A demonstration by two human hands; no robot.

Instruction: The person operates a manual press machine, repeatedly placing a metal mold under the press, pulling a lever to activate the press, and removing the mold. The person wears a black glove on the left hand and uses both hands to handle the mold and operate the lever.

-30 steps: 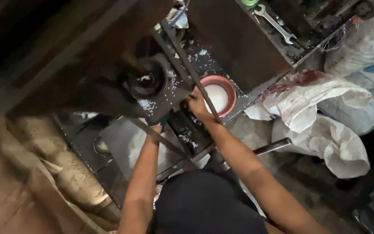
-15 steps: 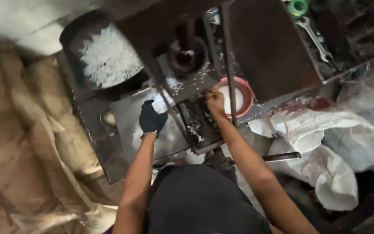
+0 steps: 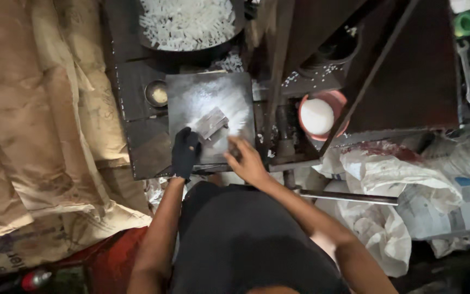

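My left hand (image 3: 185, 152), in a black glove, rests on the near left part of a square metal plate (image 3: 191, 92) dusted with white powder. Its fingertips are just beside a small grey metal block (image 3: 211, 122) lying on the plate. My bare right hand (image 3: 246, 159) is at the plate's near right corner with its fingers curled. Whether something small sits between them is unclear. To the right, a red bowl (image 3: 341, 103) of white powder stands under a dark machine frame.
A big dark pan (image 3: 147, 43) of white pieces stands behind the plate, and a small cup (image 3: 158, 93) to its left. Burlap sacks (image 3: 39, 120) fill the left side and white bags (image 3: 382, 179) the right. A wrench (image 3: 466, 65) and a green roll (image 3: 465, 24) lie far right.
The view has swung left and down. My right hand came away from the red bowl and machine to the plate's near corner. My gloved left hand stays on the plate.
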